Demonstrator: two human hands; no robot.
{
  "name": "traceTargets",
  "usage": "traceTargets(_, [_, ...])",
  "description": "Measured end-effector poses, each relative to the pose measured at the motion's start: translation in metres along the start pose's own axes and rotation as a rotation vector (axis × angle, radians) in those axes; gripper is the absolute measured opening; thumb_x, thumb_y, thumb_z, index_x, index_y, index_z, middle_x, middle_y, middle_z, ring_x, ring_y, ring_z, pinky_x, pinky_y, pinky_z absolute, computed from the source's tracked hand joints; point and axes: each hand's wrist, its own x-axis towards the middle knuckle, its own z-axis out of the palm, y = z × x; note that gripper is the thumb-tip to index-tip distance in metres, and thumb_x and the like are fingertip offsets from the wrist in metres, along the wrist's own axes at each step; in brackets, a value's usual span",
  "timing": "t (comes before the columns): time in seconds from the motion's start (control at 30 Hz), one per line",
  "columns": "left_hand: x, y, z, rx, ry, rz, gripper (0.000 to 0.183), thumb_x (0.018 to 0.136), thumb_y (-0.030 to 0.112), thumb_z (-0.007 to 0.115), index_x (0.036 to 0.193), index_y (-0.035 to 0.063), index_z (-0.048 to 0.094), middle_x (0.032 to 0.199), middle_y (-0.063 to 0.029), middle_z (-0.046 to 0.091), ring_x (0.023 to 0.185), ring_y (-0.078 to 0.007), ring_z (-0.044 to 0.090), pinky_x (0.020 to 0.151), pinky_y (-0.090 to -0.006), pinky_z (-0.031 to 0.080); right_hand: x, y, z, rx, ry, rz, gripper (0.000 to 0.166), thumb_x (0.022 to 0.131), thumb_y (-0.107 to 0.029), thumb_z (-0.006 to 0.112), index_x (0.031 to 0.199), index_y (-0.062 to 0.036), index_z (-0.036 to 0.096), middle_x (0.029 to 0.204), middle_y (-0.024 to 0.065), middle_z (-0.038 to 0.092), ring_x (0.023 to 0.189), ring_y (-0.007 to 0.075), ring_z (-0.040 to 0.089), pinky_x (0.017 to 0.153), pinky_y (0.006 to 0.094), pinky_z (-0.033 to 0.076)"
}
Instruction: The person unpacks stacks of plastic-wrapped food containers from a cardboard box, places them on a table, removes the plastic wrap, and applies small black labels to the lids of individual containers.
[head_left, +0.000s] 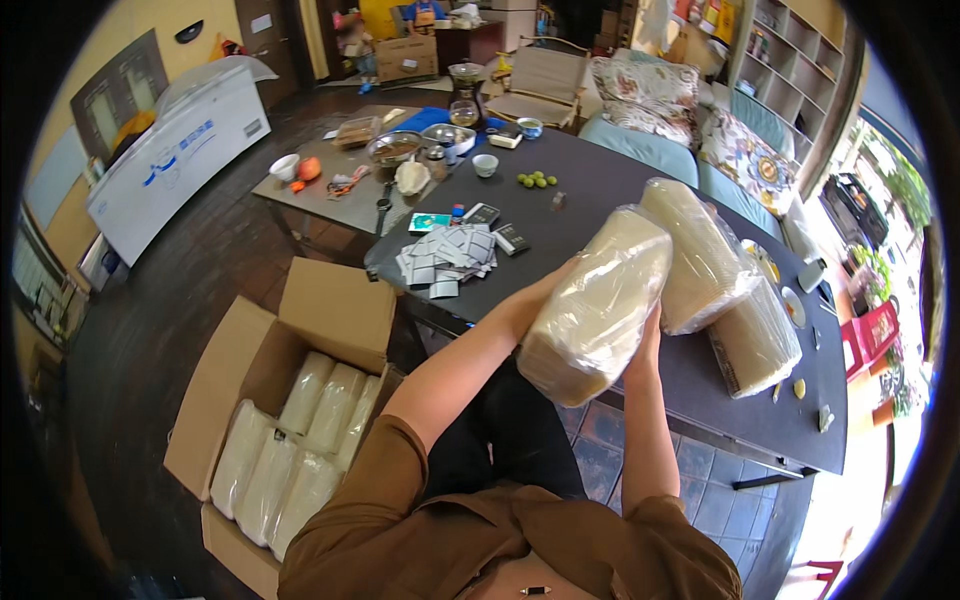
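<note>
Between my two hands is a cream-coloured stack wrapped in clear plastic (600, 307), tilted, above the front edge of the dark table. My left hand (546, 292) grips its left side, with the fingers mostly hidden behind it. On the other side my right hand (649, 346) supports the lower right, also partly hidden. Just beyond lie two similar packs, an upper pack (694, 259) resting against a lower pack (757, 337), their ridged edges suggesting stacked pieces. To my left an open cardboard box (225, 375) contains several more wrapped packs (274, 472).
On the dark table (555, 217) are a pile of small printed cards (450, 255), green fruits (535, 180) and a small bowl (485, 165). A side table bears a metal bowl (396, 148). Farther off stand a white chest freezer (180, 154) and a cushioned sofa (652, 146).
</note>
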Motion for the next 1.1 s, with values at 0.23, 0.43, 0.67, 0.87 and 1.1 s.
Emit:
traceTargets(0.23, [-0.083, -0.001, -0.025, 0.015, 0.079, 0.044, 0.039, 0.094, 0.033, 0.043, 0.119, 0.0049, 0.055, 0.106, -0.0094, 0.063, 0.091, -0.0158, 0.062, 0.077, -0.0294, 0.053, -0.090, 0.008, 0.085, -0.989, -0.344, -0.933, 0.090, 0.083, -0.049, 0.055, 0.144, 0.0001, 0.011, 0.148, 0.0263, 0.010, 0.138, 0.0390, 0.011, 0.111, 0.0464, 0.005])
traceTargets(0.43, [-0.165, -0.012, -0.043, 0.008, 0.186, 0.007, 0.035, 0.093, 0.027, 0.046, 0.118, 0.0047, 0.056, 0.106, -0.0084, 0.063, 0.092, -0.0144, 0.062, 0.077, -0.0287, 0.053, -0.169, 0.108, 0.049, -1.053, -0.588, -1.303, 0.077, 0.063, -0.053, 0.076, 0.128, -0.0259, 0.044, 0.120, 0.0208, 0.041, 0.116, 0.0419, 0.036, 0.101, 0.0649, 0.014])
traceTargets(0.67, [-0.198, -0.046, -0.045, -0.078, 0.218, -0.110, 0.030, 0.093, 0.021, 0.050, 0.117, 0.0045, 0.057, 0.106, -0.0073, 0.063, 0.093, -0.0128, 0.061, 0.078, -0.0278, 0.052, -0.187, 0.101, -0.002, -0.847, -0.809, -1.131, 0.046, 0.055, -0.030, 0.077, 0.097, -0.0176, 0.062, 0.106, 0.0057, 0.053, 0.100, 0.0266, 0.048, 0.087, 0.0461, 0.033])
traceTargets(0.87, [-0.161, -0.031, -0.033, 0.133, 0.226, -0.123, 0.028, 0.092, 0.015, 0.053, 0.117, 0.0043, 0.057, 0.106, -0.0063, 0.063, 0.093, -0.0115, 0.061, 0.078, -0.0271, 0.052, -0.159, -0.016, 0.045, -0.987, -0.622, -1.159, 0.031, 0.061, 0.000, 0.064, 0.090, -0.0080, 0.061, 0.091, 0.0068, 0.055, 0.079, 0.0238, 0.052, 0.074, 0.0356, 0.038])
traceTargets(1.1, [-0.151, 0.014, -0.023, 0.704, 0.072, 0.249, 0.027, 0.085, 0.012, 0.062, 0.109, 0.0005, 0.062, 0.104, -0.0070, 0.062, 0.096, -0.0150, 0.058, 0.086, -0.0298, 0.046, -0.119, -0.049, 0.094, -1.253, -0.781, -0.640, 0.021, 0.074, -0.011, 0.067, 0.093, -0.0048, 0.061, 0.080, 0.0084, 0.060, 0.074, 0.0261, 0.058, 0.070, 0.0358, 0.044])
